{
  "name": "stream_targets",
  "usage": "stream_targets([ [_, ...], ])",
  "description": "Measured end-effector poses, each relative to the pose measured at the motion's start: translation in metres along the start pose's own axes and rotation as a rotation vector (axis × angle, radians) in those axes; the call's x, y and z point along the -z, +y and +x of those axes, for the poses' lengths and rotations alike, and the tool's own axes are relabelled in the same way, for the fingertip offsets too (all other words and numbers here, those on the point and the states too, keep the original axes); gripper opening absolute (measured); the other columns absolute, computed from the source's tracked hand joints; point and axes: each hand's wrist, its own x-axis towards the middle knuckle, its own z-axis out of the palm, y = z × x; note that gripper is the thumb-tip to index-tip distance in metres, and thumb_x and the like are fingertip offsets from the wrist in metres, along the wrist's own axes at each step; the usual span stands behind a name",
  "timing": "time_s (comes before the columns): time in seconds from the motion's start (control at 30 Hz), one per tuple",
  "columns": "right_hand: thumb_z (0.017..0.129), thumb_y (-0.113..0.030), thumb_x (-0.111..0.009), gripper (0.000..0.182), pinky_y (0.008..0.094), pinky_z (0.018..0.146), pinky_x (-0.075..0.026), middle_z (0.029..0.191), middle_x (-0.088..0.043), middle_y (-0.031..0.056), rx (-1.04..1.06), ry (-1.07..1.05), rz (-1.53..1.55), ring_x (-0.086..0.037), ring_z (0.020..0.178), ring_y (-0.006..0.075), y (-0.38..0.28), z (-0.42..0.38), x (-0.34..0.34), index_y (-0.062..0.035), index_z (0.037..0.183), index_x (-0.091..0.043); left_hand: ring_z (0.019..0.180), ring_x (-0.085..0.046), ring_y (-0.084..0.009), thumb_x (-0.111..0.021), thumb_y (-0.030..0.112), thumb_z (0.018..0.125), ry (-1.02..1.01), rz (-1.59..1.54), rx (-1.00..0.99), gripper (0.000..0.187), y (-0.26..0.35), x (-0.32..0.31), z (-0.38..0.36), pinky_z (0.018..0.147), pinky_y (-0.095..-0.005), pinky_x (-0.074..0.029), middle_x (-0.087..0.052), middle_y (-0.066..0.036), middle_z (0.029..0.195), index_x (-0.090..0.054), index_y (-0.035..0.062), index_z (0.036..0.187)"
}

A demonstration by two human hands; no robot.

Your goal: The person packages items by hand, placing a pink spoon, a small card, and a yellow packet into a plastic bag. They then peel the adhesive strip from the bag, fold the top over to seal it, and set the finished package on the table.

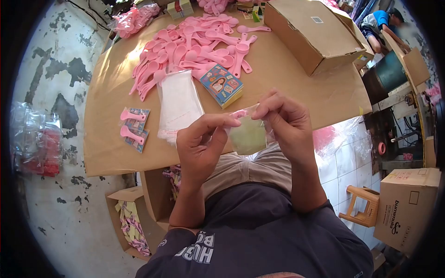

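Observation:
A small clear plastic packet (248,137) is stretched between my two hands just past the table's front edge. A pale yellow-green card shows through it, and a bit of pink sits at its top edge. My left hand (200,141) pinches the left upper corner. At the right upper corner, my right hand (288,121) grips with thumb and fingers. Close by on the table lie a stack of clear plastic bags (180,104) and a stack of blue printed cards (223,87). Two packed pink spoons (133,135) with cards rest at the left.
A big heap of pink spoons (185,48) covers the table's far part. A large cardboard box (315,34) stands at the back right. Below are an open carton of wrapped items (132,227), a stool (363,206) and another carton (408,208). A person (378,28) bends at the far right.

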Motion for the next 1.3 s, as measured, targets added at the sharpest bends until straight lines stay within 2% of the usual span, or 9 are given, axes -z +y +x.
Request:
stream_targets([
  [0.37,0.096,-0.003,-0.055,0.016,0.0204,0.059,-0.035,0.092,-0.063,0.0039,0.026,-0.137,-0.030,-0.048,0.067,0.0031,0.002,0.006,-0.005,0.0026,0.094,-0.071,0.096,-0.069,-0.0150,-0.051,-0.007,0.089,-0.010,-0.046,-0.090,0.023,-0.006,0.013,-0.011,0.087,-0.0293,-0.055,-0.074,-0.018,0.105,-0.070,-0.0084,0.101],
  [0.47,0.095,-0.005,-0.063,0.010,0.0195,0.058,-0.034,0.091,-0.063,0.0036,0.069,-0.118,-0.109,-0.046,0.064,0.0026,0.000,0.008,-0.013,0.0016,0.095,-0.072,0.098,-0.070,-0.0163,-0.057,-0.009,0.091,0.007,-0.093,-0.009,0.013,-0.007,0.013,-0.015,0.086,-0.0291,-0.056,-0.074,-0.019,0.106,-0.068,-0.0087,0.098],
  [0.63,0.089,-0.003,-0.076,0.008,0.0180,0.057,-0.032,0.090,-0.060,-0.0002,0.024,-0.074,-0.262,-0.045,0.067,-0.0001,-0.007,0.005,-0.017,-0.0004,0.095,-0.072,0.099,-0.070,-0.0163,-0.070,-0.005,0.094,0.128,-0.190,0.084,0.030,-0.010,0.000,-0.012,0.087,-0.0254,-0.056,-0.073,-0.018,0.110,-0.053,-0.0018,0.118],
  [0.77,0.090,0.000,-0.074,0.016,0.0178,0.057,-0.032,0.092,-0.060,-0.0011,0.075,-0.092,-0.212,-0.045,0.069,-0.0012,-0.003,0.005,-0.010,0.0001,0.106,-0.069,0.100,-0.070,-0.0157,-0.071,-0.005,0.093,0.132,-0.348,0.102,0.046,-0.007,-0.007,-0.009,0.085,-0.0262,-0.056,-0.073,-0.016,0.110,-0.047,-0.0002,0.132],
  [0.9,0.087,0.002,-0.077,0.034,0.0175,0.057,-0.032,0.094,-0.060,-0.0030,0.062,-0.019,-0.020,-0.044,0.070,-0.0019,-0.010,0.001,-0.022,-0.0004,0.119,-0.065,0.104,-0.070,-0.0167,-0.069,-0.005,0.093,-0.070,-0.330,0.242,0.047,-0.015,0.005,-0.010,0.087,-0.0282,-0.057,-0.073,-0.017,0.113,-0.053,-0.0024,0.137],
  [1.0,0.086,0.003,-0.078,0.039,0.0183,0.056,-0.033,0.094,-0.061,-0.0028,0.062,0.006,-0.080,-0.046,0.069,-0.0013,-0.010,0.001,-0.026,-0.0005,0.122,-0.063,0.104,-0.069,-0.0150,-0.073,-0.003,0.090,-0.035,-0.200,0.077,0.025,-0.013,0.008,-0.010,0.092,-0.0304,-0.055,-0.074,-0.012,0.114,-0.070,-0.0041,0.115],
  [1.17,0.082,0.006,-0.078,0.022,0.0197,0.057,-0.040,0.089,-0.065,0.0040,0.117,-0.158,-0.474,-0.054,0.067,0.0048,0.011,0.008,-0.015,0.0005,0.103,-0.073,0.101,-0.072,-0.0200,-0.073,-0.006,0.089,0.144,-0.088,-0.062,0.025,-0.004,0.039,-0.005,0.090,-0.0327,-0.057,-0.075,-0.017,0.109,-0.070,-0.0046,0.114],
  [1.23,0.081,0.006,-0.078,0.019,0.0202,0.056,-0.040,0.089,-0.065,0.0045,0.097,-0.169,-0.452,-0.054,0.066,0.0053,0.011,0.008,-0.021,0.0001,0.098,-0.075,0.101,-0.073,-0.0260,-0.071,-0.008,0.089,0.091,0.008,-0.314,0.024,-0.006,0.056,-0.003,0.089,-0.0356,-0.058,-0.074,-0.021,0.108,-0.069,-0.0059,0.113],
  [1.3,0.080,0.006,-0.078,0.015,0.0208,0.056,-0.041,0.088,-0.065,0.0051,0.091,-0.169,-0.438,-0.055,0.066,0.0058,0.007,0.011,-0.026,-0.0002,0.094,-0.076,0.103,-0.073,-0.0304,-0.067,-0.010,0.091,0.123,-0.001,-0.274,0.019,0.000,0.068,-0.012,0.090,-0.0375,-0.058,-0.074,-0.024,0.106,-0.069,-0.0070,0.110],
])
